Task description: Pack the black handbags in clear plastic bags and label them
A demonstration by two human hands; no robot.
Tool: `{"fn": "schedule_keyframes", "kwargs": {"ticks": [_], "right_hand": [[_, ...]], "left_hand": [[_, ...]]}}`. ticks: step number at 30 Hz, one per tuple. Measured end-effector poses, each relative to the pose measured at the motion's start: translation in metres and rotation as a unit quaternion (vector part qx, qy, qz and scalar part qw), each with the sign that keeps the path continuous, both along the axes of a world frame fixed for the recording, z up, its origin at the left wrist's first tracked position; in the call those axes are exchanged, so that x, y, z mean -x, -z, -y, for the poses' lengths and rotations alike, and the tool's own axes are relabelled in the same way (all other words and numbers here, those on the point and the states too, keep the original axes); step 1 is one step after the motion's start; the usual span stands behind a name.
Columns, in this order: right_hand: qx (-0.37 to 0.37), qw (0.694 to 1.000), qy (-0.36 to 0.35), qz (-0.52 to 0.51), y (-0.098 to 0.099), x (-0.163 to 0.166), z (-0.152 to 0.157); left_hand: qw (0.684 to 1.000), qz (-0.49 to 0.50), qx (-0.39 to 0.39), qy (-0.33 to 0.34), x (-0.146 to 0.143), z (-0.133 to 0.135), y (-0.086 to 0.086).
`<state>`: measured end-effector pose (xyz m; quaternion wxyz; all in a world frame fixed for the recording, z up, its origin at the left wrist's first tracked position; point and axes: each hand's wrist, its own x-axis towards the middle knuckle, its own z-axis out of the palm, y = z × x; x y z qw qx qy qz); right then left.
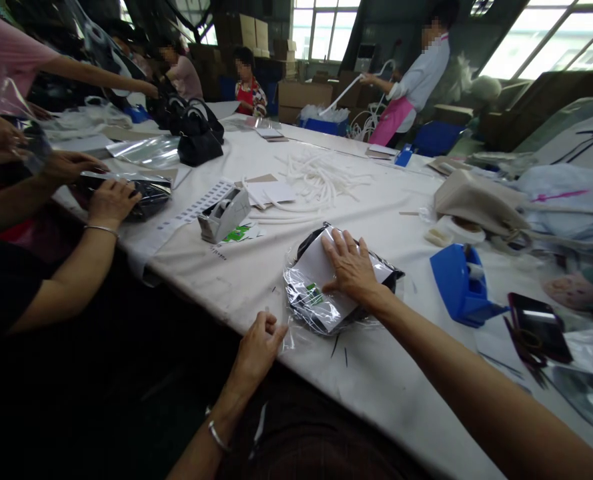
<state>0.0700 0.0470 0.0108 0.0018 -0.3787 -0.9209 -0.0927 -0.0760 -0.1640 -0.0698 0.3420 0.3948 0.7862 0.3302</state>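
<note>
A black bag in clear plastic wrapping [309,313], with a white sheet of paper [316,260] over its top, lies near the table's front edge. My right hand [351,267] rests on it, fingers stretched out and pressing on the sheet. A small green label [314,293] shows through the wrapping. At the table edge, left of the package, my left hand [260,343] has its thumb and fingers pinched together beside the plastic's loose end. A small pale bit shows at its fingertips, too small to name.
A grey tape dispenser [225,213] stands left of the package, a blue tape dispenser [459,283] right. White tubes [321,177] are heaped behind. At right lie scissors [523,343], a phone [539,327] and a beige bag [476,200]. A co-worker's hands [111,200] press a wrapped black bag.
</note>
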Motion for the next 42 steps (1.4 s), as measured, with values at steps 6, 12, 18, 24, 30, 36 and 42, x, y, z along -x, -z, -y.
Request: {"fn": "schedule_keyframes", "kwargs": {"ticks": [6, 12, 18, 24, 30, 36, 42], "right_hand": [[0.01, 1.0, 0.004, -0.002, 0.001, 0.0, -0.002], [-0.009, 1.0, 0.004, -0.011, 0.006, -0.001, -0.004], [-0.003, 1.0, 0.003, -0.013, 0.005, -0.001, -0.004], [0.01, 1.0, 0.012, -0.01, 0.003, 0.0, -0.005], [0.01, 1.0, 0.015, -0.008, 0.001, 0.0, -0.003], [0.001, 1.0, 0.007, -0.016, 0.003, -0.003, -0.004], [0.006, 1.0, 0.017, -0.015, 0.003, -0.001, -0.004]], "left_hand": [[0.997, 0.059, 0.026, 0.049, 0.006, -0.009, 0.003], [0.994, 0.099, 0.036, 0.039, 0.014, -0.01, 0.006], [0.993, -0.04, -0.114, -0.006, 0.012, 0.007, 0.002], [0.995, -0.011, -0.096, -0.023, 0.012, -0.009, -0.003], [0.998, 0.051, 0.028, 0.032, 0.018, -0.052, -0.002], [0.989, 0.142, 0.037, 0.014, 0.019, -0.051, 0.008], [0.993, 0.1, -0.059, -0.01, 0.017, -0.033, 0.004]]}}
